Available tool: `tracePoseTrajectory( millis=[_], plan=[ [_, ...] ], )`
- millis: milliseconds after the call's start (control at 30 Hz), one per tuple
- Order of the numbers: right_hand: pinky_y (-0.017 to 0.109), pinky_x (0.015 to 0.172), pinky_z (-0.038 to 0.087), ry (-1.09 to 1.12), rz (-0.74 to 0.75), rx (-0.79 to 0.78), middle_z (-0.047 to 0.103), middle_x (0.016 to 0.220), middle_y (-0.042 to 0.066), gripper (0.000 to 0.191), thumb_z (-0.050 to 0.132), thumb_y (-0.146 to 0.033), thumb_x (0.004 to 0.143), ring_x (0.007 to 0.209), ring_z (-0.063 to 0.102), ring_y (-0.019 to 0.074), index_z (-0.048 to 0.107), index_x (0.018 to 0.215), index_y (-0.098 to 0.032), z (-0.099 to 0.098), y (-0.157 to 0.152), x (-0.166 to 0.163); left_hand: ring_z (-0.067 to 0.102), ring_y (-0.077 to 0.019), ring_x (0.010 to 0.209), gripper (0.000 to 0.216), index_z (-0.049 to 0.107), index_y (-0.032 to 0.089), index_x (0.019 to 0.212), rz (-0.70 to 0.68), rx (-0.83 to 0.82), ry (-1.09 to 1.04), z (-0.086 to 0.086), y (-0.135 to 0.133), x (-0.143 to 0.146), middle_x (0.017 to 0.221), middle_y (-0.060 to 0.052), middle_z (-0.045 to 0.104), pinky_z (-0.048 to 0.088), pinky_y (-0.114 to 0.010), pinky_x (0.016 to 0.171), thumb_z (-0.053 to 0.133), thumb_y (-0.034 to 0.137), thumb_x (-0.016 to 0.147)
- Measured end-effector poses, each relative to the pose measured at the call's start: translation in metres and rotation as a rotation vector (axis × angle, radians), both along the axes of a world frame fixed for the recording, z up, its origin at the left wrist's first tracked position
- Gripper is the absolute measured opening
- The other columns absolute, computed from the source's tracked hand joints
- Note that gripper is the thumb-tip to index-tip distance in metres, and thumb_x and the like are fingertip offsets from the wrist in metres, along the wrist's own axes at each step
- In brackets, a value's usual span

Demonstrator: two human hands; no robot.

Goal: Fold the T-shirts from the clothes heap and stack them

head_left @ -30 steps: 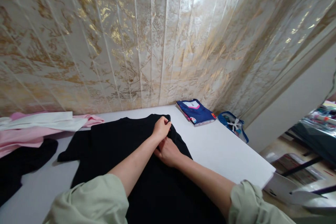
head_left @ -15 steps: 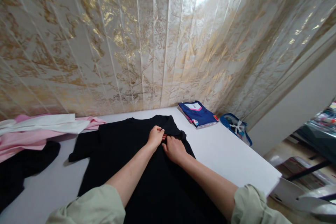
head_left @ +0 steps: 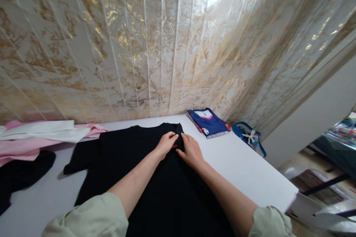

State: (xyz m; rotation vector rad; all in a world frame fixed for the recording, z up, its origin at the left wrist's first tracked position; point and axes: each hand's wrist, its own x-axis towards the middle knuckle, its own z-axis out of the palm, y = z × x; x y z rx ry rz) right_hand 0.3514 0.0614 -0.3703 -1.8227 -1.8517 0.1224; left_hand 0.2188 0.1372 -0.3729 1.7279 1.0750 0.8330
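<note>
A black T-shirt [head_left: 130, 163] lies spread on the white table [head_left: 244, 170], its left sleeve sticking out to the left. Both my hands meet at its far right shoulder. My left hand [head_left: 166, 143] pinches the black cloth there with curled fingers. My right hand [head_left: 191, 152] lies flat on the folded right edge of the shirt, fingers stretched and pressing it down. Pale green sleeves cover my upper arms.
A folded blue shirt [head_left: 208, 122] lies at the table's far right by the gold-patterned curtain [head_left: 167, 44]. Pink and white clothes [head_left: 36, 137] and another black garment [head_left: 19, 174] sit at the left. A blue bag [head_left: 249, 137] rests past the right edge.
The shirt's right sleeve has been folded in onto the body. My right hand moved up and flattened on the fold; my left hand stayed pinched at the shoulder.
</note>
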Motion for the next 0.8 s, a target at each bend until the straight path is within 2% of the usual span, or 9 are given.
tracePoseTrajectory(
  millis=[100, 167, 200, 233, 300, 433, 533, 667, 800],
  plan=[
    [0.038, 0.102, 0.039, 0.623, -0.158, 0.018, 0.068, 0.112, 0.007, 0.029, 0.055, -0.021, 0.078, 0.113, 0.057, 0.0248, 0.068, 0.104, -0.021, -0.003, 0.027, 0.009, 0.063, -0.0216, 0.109, 0.042, 0.067, 0.02, 0.104, -0.05, 0.147, 0.118, 0.001, 0.0, -0.007, 0.113, -0.007, 0.07, 0.047, -0.038, 0.098, 0.033, 0.042, 0.097],
    [0.036, 0.095, 0.046, 1.001, -0.287, 0.02, 0.071, 0.097, 0.004, 0.02, 0.051, -0.024, 0.082, 0.103, 0.062, 0.0232, 0.068, 0.09, -0.02, -0.004, 0.04, 0.02, 0.046, -0.0255, 0.131, 0.037, 0.066, 0.022, 0.114, -0.056, 0.237, 0.229, -0.003, -0.001, -0.018, 0.134, -0.007, 0.06, 0.027, -0.045, 0.114, 0.042, 0.042, 0.094],
    [0.035, 0.09, 0.049, 1.111, -0.335, 0.023, 0.071, 0.094, 0.004, 0.02, 0.049, -0.026, 0.084, 0.099, 0.064, 0.0225, 0.067, 0.09, -0.02, -0.004, 0.044, 0.025, 0.037, -0.0269, 0.138, 0.037, 0.064, 0.023, 0.119, -0.057, 0.267, 0.277, -0.005, -0.001, -0.025, 0.142, -0.007, 0.053, 0.017, -0.048, 0.117, 0.048, 0.041, 0.091],
    [0.033, 0.085, 0.052, 1.172, -0.364, 0.025, 0.071, 0.092, 0.005, 0.02, 0.047, -0.027, 0.087, 0.094, 0.066, 0.0216, 0.065, 0.092, -0.02, -0.005, 0.046, 0.03, 0.029, -0.0277, 0.142, 0.041, 0.061, 0.023, 0.124, -0.062, 0.294, 0.331, -0.008, -0.002, -0.031, 0.147, -0.007, 0.047, 0.01, -0.049, 0.118, 0.052, 0.041, 0.088],
    [0.031, 0.076, 0.055, 1.257, -0.393, 0.013, 0.072, 0.087, 0.005, 0.019, 0.046, -0.027, 0.089, 0.084, 0.068, 0.0197, 0.062, 0.095, -0.02, -0.008, 0.049, 0.039, 0.024, -0.0272, 0.144, 0.049, 0.053, 0.024, 0.134, -0.079, 0.354, 0.479, -0.013, -0.005, -0.042, 0.152, -0.008, 0.039, 0.006, -0.05, 0.118, 0.052, 0.043, 0.088],
    [0.028, 0.061, 0.056, 1.408, -0.457, -0.012, 0.07, 0.075, 0.003, 0.01, 0.052, -0.025, 0.087, 0.068, 0.068, 0.0174, 0.06, 0.09, -0.02, -0.01, 0.05, 0.054, 0.022, -0.0247, 0.145, 0.055, 0.04, 0.027, 0.144, -0.104, 0.481, 0.785, -0.017, -0.011, -0.057, 0.156, -0.004, 0.03, 0.013, -0.051, 0.117, 0.035, 0.05, 0.095],
    [0.023, 0.054, 0.054, 1.455, -0.514, 0.009, 0.068, 0.067, 0.0, 0.006, 0.056, -0.024, 0.086, 0.061, 0.066, 0.0155, 0.06, 0.085, -0.02, -0.008, 0.05, 0.066, 0.025, -0.0261, 0.144, 0.054, 0.041, 0.028, 0.144, -0.109, 0.497, 0.811, -0.014, -0.014, -0.062, 0.156, -0.004, 0.032, 0.017, -0.053, 0.115, 0.036, 0.05, 0.095],
    [0.021, 0.049, 0.051, 1.486, -0.539, 0.02, 0.065, 0.062, -0.002, 0.004, 0.058, -0.021, 0.084, 0.056, 0.063, 0.0143, 0.06, 0.081, -0.021, -0.007, 0.048, 0.075, 0.037, -0.0278, 0.137, 0.045, 0.055, 0.02, 0.131, -0.044, 0.522, 0.754, -0.005, -0.01, -0.045, 0.143, -0.01, 0.05, 0.019, -0.052, 0.115, 0.036, 0.041, 0.096],
    [0.021, 0.05, 0.051, 1.513, -0.5, -0.011, 0.067, 0.065, -0.001, 0.006, 0.058, -0.023, 0.085, 0.057, 0.063, 0.014, 0.061, 0.081, -0.02, -0.007, 0.045, 0.074, 0.047, -0.0173, 0.128, 0.043, 0.055, 0.017, 0.129, -0.072, 0.557, 0.699, -0.002, 0.002, -0.006, 0.137, -0.007, 0.056, 0.033, -0.031, 0.109, 0.028, 0.03, 0.098]
  ],
)
